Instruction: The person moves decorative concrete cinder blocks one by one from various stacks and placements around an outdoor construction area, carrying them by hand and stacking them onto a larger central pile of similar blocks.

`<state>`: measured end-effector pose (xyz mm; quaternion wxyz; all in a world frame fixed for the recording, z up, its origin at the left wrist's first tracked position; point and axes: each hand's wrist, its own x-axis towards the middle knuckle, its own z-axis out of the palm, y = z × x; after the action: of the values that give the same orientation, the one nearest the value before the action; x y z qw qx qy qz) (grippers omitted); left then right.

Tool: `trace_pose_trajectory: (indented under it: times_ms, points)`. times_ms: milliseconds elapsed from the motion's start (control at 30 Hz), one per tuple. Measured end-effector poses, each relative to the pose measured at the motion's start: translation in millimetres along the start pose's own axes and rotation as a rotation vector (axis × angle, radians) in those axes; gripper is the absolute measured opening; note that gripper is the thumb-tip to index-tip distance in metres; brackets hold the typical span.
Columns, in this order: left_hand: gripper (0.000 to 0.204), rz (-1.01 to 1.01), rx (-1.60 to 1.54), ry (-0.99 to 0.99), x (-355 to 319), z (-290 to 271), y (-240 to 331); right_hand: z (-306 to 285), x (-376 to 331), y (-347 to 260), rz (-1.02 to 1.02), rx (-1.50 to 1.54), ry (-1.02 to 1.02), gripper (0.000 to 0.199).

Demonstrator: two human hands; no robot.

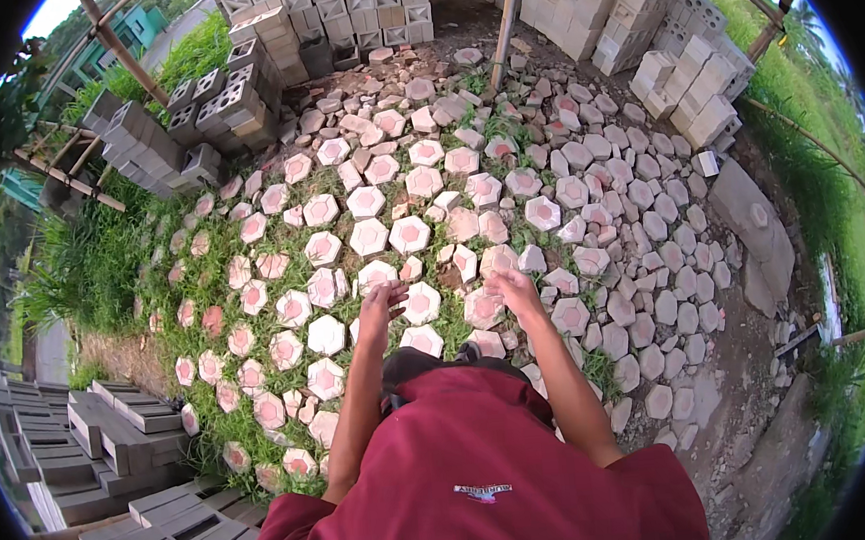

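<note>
- You're holding your left hand (385,300) loosely open, fingers curving, nothing showing in it.
- Your right hand (516,292) is hovering likewise (also looks empty).
- Hexagonal pavers (421,304) are lying below and between them.

Many whitish pavers (369,237) bear pink centres, the near shirt (475,443) is maroon, stacked blocks (145,456) near left are grey, left-hand grass (81,264) is green, and the far-left building (140,28), partly blurred, seems turquoise.

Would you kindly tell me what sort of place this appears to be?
Probably an outdoor yard for concrete masonry, judging by the stacked hollow concrete blocks, the many hexagonal pavers with pinkish centres laid out, and the grass alongside.
</note>
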<state>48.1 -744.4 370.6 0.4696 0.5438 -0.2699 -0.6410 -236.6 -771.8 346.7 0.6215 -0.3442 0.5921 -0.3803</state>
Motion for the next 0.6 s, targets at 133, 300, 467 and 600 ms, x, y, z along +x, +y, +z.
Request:
trace_pose_trajectory:
  times_ms: [133, 300, 467, 600]
  points:
    - [0.036, -0.037, 0.0, 0.062, 29, 17, 1, -18, 30, -1, 0.055, 0.014, -0.028, 0.027]
    - [0.036, -0.175, -0.093, 0.091, 50, 33, -4, -10, 61, -3, 0.204, 0.081, -0.1, 0.03]
    - [0.036, -0.15, -0.112, 0.132, 95, 40, 13, 4, 101, -28, 0.167, -0.016, -0.183, 0.03]
    - [0.036, -0.101, -0.043, 0.133, 144, 38, 40, 23, 149, -44, 0.225, -0.008, -0.191, 0.028]
